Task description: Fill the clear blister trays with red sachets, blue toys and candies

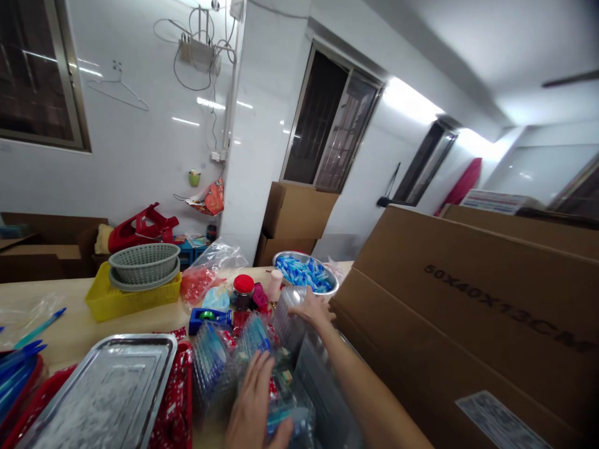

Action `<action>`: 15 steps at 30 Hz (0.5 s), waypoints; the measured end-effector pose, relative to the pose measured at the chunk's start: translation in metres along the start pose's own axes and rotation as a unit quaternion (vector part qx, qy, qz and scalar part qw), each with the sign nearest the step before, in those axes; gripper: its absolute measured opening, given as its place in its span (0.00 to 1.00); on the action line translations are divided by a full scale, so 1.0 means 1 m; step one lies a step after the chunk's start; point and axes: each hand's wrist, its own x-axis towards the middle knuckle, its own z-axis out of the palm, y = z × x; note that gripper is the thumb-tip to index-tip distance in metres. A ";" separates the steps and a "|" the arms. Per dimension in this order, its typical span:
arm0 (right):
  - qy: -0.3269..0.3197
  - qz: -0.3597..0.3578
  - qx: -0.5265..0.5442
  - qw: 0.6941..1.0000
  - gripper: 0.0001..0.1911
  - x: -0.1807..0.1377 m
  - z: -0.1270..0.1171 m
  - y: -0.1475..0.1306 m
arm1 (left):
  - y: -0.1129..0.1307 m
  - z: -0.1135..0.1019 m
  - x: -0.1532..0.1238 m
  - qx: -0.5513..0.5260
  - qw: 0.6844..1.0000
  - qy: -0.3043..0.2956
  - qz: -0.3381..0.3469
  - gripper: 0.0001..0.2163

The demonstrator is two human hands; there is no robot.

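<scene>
My left hand (pixel 255 405) lies flat with fingers stretched out on a heap of clear plastic blister packs (pixel 243 349) that hold blue and red items. My right hand (pixel 316 312) reaches further forward, its fingers curled over a stack of clear plastic packs (pixel 287 321) standing near the metal bowl. The bowl (pixel 304 272) holds several blue pieces. Both hands rest on packs at the middle of the wooden table (pixel 70 327).
A large cardboard box (pixel 468 312) fills the right side. A metal tray (pixel 107 393) lies front left on red packaging. A yellow basket (pixel 133 296) carries grey colanders. A red-lidded jar (pixel 243 290), a blue tape dispenser (pixel 208 318) and blue pens (pixel 28 333) lie around.
</scene>
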 end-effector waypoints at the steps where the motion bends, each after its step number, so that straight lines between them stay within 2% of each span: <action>1: 0.001 -0.002 0.000 1.000 0.52 0.000 0.000 0.000 | 0.004 0.007 0.021 -0.066 0.996 -0.035 -0.050 0.31; 3: -0.003 -0.003 -0.002 1.000 0.51 0.001 -0.001 0.000 | 0.012 0.016 0.057 -0.148 0.974 -0.085 -0.149 0.28; 5: -0.021 0.000 -0.010 1.000 0.49 0.003 -0.002 0.000 | 0.016 0.020 0.082 -0.159 0.960 -0.116 -0.201 0.24; 9: -0.065 0.003 -0.024 0.998 0.50 0.007 -0.005 -0.002 | 0.010 0.024 0.105 -0.029 0.974 -0.136 -0.181 0.18; 15: -0.135 -0.003 -0.058 0.989 0.65 -0.001 -0.014 -0.010 | 0.001 0.027 0.124 0.054 0.983 -0.101 -0.141 0.16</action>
